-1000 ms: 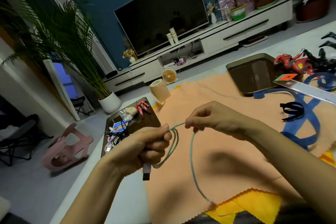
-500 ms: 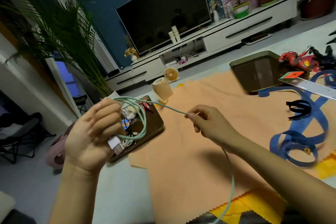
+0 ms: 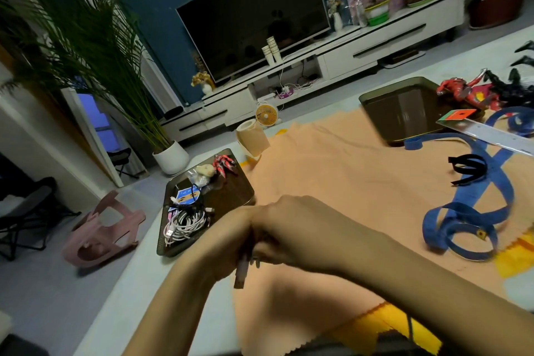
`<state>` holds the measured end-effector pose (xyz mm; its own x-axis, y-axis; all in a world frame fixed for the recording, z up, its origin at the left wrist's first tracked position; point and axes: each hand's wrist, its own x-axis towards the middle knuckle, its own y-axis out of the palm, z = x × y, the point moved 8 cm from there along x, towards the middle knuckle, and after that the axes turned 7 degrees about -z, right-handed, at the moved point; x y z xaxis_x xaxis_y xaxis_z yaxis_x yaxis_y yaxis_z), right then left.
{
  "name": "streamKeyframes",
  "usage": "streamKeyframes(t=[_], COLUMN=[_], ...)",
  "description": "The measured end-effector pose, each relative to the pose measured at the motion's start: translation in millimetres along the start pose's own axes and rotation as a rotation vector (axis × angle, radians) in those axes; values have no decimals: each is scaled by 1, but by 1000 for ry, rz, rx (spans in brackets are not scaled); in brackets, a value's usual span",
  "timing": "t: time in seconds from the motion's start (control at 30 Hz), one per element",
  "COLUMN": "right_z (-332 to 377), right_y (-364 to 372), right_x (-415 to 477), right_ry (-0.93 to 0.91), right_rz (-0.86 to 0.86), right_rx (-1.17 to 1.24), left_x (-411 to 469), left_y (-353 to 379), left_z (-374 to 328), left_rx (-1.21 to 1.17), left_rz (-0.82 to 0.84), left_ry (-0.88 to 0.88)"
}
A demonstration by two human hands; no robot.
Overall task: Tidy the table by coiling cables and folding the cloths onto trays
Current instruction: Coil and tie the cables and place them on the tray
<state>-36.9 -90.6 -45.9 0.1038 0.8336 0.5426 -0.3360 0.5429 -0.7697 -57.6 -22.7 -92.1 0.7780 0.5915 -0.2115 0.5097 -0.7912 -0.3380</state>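
The left hand [image 3: 224, 240], half a second ago raised palm-up over the left tray [image 3: 231, 199] with green loops of cable [image 3: 241, 272] hung over its fingers, is now lower and turned over above the near part of the peach cloth [image 3: 332, 182]. The right hand [image 3: 291, 228], then well apart and pinching a stretched run, now lies against the left and covers its fingers. The loops are out of sight; only the blurred plug end shows, sticking down between the hands

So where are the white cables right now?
Head view: the white cables lie at the near end of the left tray, beside a blue card and left of the orange cloth.
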Motion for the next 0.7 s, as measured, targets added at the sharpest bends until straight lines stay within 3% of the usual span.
streamKeyframes(t=[0.1,0.23,0.47,0.6,0.7], right_z=[-27,-57,-97,-112,-100], right_y=[-12,-15,-23,-14,1], right_x=[2,2,-8,-17,-19], right_ry=[99,187,334,476,484], right_rz=[-42,-58,-199,-245,-190], right_rx=[54,311,617,709,634], left_x=[-1,-8,-34,-39,-40], left_y=[5,6,21,24,20], left_z=[7,8,-5,-20,-34], left_rx=[-39,-195,-774,-867,-968], left_rz=[128,208,637,709,738], left_ry=[-104,-183,-354,-202,-36])
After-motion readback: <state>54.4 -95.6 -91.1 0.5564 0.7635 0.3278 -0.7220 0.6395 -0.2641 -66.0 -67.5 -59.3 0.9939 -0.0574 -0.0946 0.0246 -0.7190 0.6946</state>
